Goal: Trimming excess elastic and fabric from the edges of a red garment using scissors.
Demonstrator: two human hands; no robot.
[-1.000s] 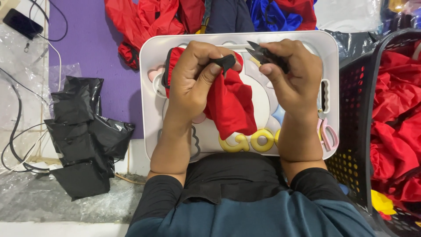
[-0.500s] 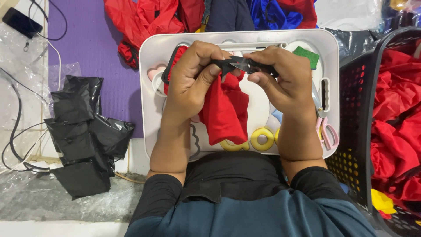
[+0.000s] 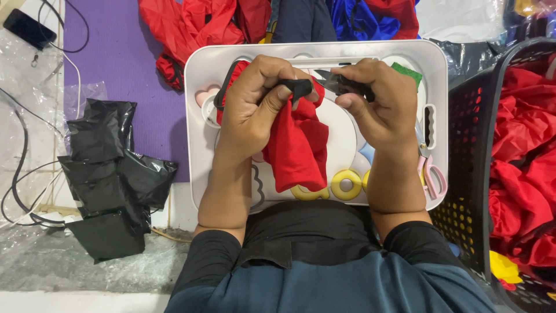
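Basket (image 3: 463, 150) of red cloth (image 3: 521, 145)

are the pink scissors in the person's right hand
No, the pink scissors lie on the white tray, while the right hand grips a small black tool.

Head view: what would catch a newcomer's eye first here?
Two hands meet over a white tray: the left hand grips a red cloth by its black strap, the right hand holds a small black tool. More red cloth fills the black basket at right.
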